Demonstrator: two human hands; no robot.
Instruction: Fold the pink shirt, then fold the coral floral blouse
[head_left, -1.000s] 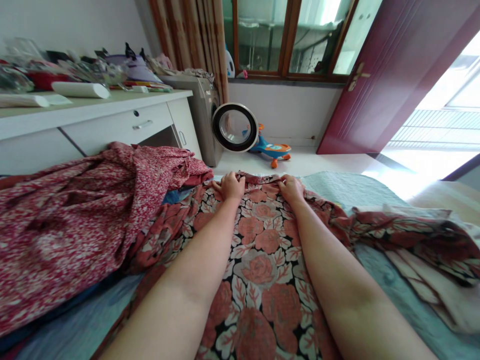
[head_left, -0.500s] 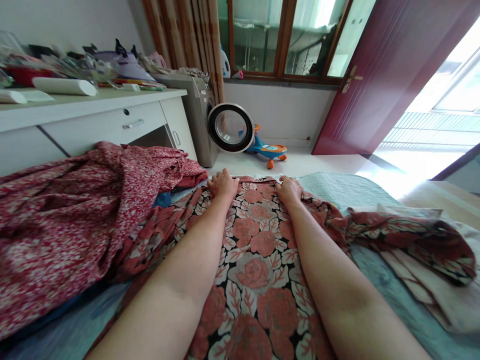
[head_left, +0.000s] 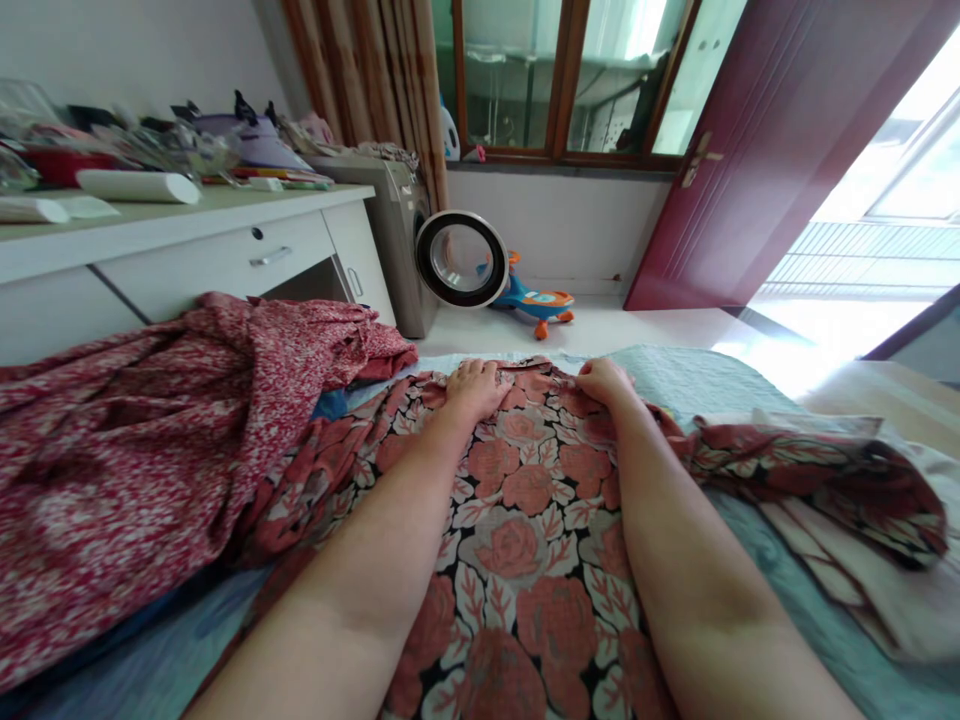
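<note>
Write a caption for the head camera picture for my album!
Both hands, left and right, press the far edge of a rose-print cloth on a bed.

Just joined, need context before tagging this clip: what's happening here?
A person leans over a bed with both arms stretched out over a rose-print garment spread flat on it. The left hand and the right hand both rest on the garment's far edge, fingers curled on the cloth. A crumpled red speckled garment lies heaped to the left, and more folded cloth sits to the right. Beyond the bed are a white desk and a washing machine with its door open.
</note>
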